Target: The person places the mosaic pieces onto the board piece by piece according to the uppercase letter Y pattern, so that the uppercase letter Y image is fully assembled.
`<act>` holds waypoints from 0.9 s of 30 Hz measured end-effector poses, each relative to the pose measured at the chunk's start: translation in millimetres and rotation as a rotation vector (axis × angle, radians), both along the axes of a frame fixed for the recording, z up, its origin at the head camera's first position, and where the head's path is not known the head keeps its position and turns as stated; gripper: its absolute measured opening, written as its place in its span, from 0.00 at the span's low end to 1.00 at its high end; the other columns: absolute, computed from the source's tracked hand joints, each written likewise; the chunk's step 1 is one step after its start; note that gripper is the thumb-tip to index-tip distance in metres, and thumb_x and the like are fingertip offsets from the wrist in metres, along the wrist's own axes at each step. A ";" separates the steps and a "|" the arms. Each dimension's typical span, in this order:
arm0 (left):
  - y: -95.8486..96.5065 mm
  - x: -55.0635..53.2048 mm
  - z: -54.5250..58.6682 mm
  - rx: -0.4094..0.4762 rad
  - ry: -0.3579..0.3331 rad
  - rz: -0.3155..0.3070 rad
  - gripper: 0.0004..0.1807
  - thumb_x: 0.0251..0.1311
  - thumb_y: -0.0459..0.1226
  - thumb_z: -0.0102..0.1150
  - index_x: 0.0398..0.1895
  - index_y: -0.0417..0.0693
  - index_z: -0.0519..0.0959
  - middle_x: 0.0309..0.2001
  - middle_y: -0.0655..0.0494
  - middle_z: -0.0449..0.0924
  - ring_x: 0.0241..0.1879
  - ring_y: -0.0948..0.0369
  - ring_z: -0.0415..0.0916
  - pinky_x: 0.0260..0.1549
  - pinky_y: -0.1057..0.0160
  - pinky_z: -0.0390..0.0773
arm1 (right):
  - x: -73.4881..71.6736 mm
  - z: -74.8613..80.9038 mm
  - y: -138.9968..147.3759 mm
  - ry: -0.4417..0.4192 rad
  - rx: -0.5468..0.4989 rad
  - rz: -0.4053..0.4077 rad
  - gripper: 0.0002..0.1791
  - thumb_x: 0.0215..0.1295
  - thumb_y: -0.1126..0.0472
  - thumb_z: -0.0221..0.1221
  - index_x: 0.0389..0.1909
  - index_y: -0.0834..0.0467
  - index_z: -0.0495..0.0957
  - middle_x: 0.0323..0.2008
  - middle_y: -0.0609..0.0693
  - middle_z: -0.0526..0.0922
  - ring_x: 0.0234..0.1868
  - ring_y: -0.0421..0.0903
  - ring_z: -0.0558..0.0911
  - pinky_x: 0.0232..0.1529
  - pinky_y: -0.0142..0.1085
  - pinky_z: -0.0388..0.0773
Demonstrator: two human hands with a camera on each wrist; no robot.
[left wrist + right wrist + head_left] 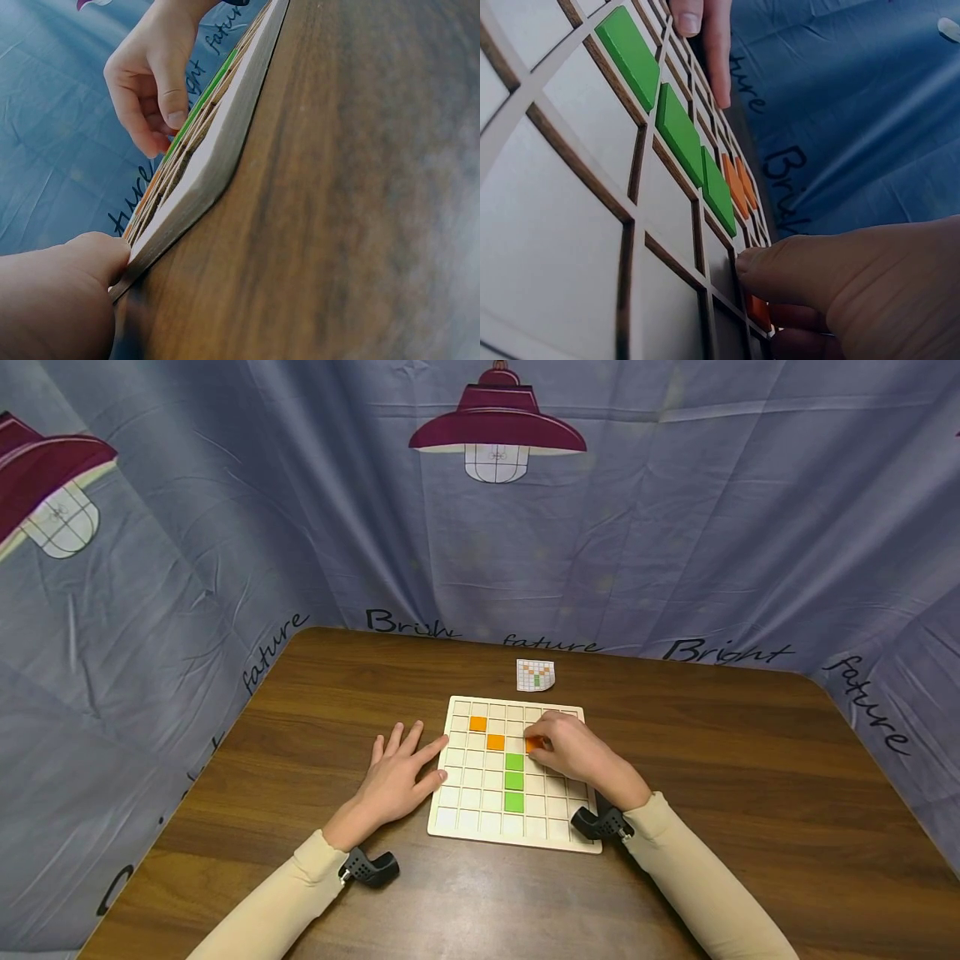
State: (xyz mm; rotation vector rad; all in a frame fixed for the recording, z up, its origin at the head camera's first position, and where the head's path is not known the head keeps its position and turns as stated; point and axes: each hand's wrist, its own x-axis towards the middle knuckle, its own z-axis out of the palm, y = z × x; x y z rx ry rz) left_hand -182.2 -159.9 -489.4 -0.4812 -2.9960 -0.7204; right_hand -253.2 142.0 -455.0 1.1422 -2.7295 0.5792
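Note:
A pale square grid board (471, 797) lies flat on the wooden table. Three green tiles (513, 781) sit in a column near its middle, and two orange tiles (495, 742) step up diagonally to the left above them. My right hand (573, 747) pinches another orange tile (757, 312) at a cell right of the column's top, its thumb along the tile in the right wrist view. My left hand (393, 781) is spread on the table, thumb and index finger at the board's left edge. In the left wrist view that thumb (105, 253) rests at the board's rim.
Behind the board lies a small paper card (536, 676) printed with a grid of orange and green squares. Brown wooden table (757, 777) extends on both sides. A blue-grey curtain (637, 527) with printed lamps and lettering hangs behind it.

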 end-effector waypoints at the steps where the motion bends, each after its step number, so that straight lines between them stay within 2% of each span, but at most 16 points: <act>1: 0.0 0.0 0.1 0.000 0.000 0.000 0.30 0.72 0.53 0.54 0.75 0.60 0.69 0.79 0.34 0.55 0.79 0.30 0.44 0.70 0.22 0.44 | 0.0 0.1 0.1 0.001 0.001 -0.001 0.11 0.57 0.68 0.69 0.42 0.62 0.88 0.33 0.52 0.85 0.33 0.42 0.77 0.37 0.36 0.76; 14: 0.1 -0.5 0.0 -0.001 -0.013 -0.005 0.31 0.72 0.53 0.53 0.76 0.60 0.68 0.79 0.34 0.53 0.79 0.31 0.42 0.70 0.23 0.43 | -1.1 -0.4 4.2 0.010 -0.003 0.000 0.13 0.56 0.68 0.70 0.43 0.64 0.87 0.36 0.54 0.87 0.35 0.44 0.80 0.38 0.38 0.79; 21: -0.3 -0.6 -0.3 -0.003 -0.012 -0.004 0.31 0.72 0.53 0.53 0.76 0.60 0.68 0.79 0.34 0.54 0.79 0.31 0.43 0.70 0.23 0.43 | -2.9 -0.6 5.8 -0.003 -0.001 0.001 0.13 0.57 0.68 0.70 0.44 0.65 0.87 0.35 0.53 0.87 0.32 0.43 0.78 0.35 0.35 0.76; 27: -0.6 -0.4 -0.4 -0.006 -0.014 -0.006 0.31 0.72 0.53 0.53 0.76 0.60 0.68 0.79 0.34 0.53 0.79 0.31 0.42 0.70 0.23 0.43 | -3.1 1.8 8.1 -0.017 -0.019 -0.015 0.14 0.56 0.69 0.69 0.45 0.64 0.87 0.35 0.53 0.87 0.32 0.42 0.79 0.35 0.36 0.78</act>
